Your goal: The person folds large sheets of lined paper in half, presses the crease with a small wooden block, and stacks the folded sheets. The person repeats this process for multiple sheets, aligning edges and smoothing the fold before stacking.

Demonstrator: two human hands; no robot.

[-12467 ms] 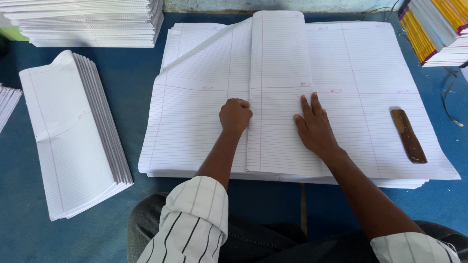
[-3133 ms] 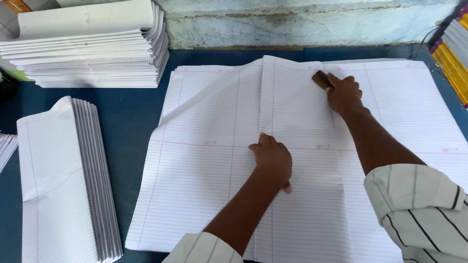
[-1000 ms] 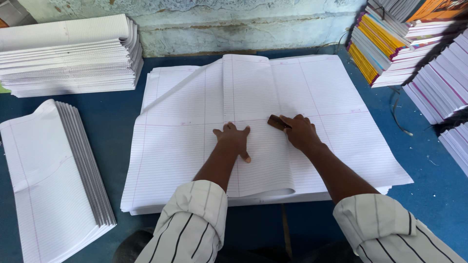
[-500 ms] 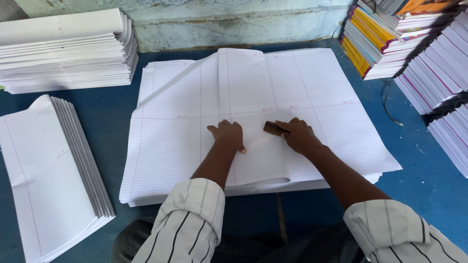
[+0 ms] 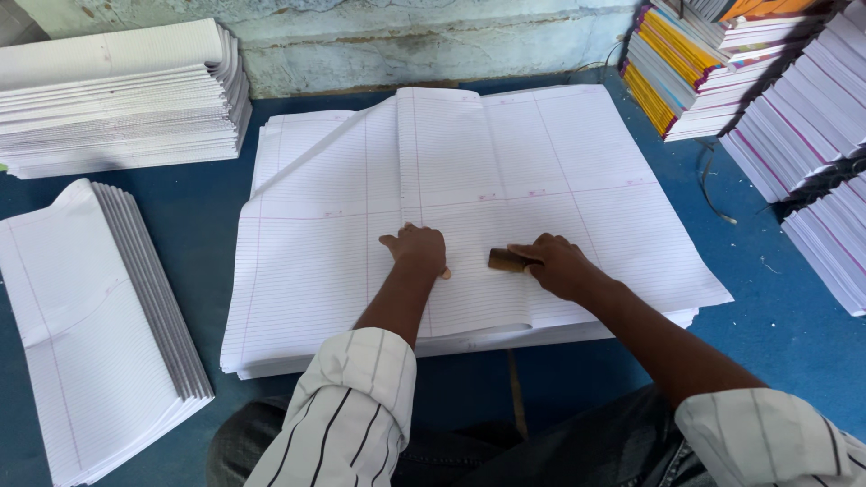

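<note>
Centrally, the left hand (image 5: 417,250) presses flat, fingers loosely curled, on the folded ruled sheet (image 5: 469,207), while the right hand (image 5: 557,265) clamps a brown wooden block (image 5: 505,260) against it, atop the blue counter (image 5: 207,216).

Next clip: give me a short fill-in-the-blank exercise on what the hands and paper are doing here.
1. The right hand presses a small ____ block onto the folded sheet.
2. The left hand rests on the ____ paper.
3. The table surface is ____ in colour.

Missing words: wooden; lined; blue
</note>
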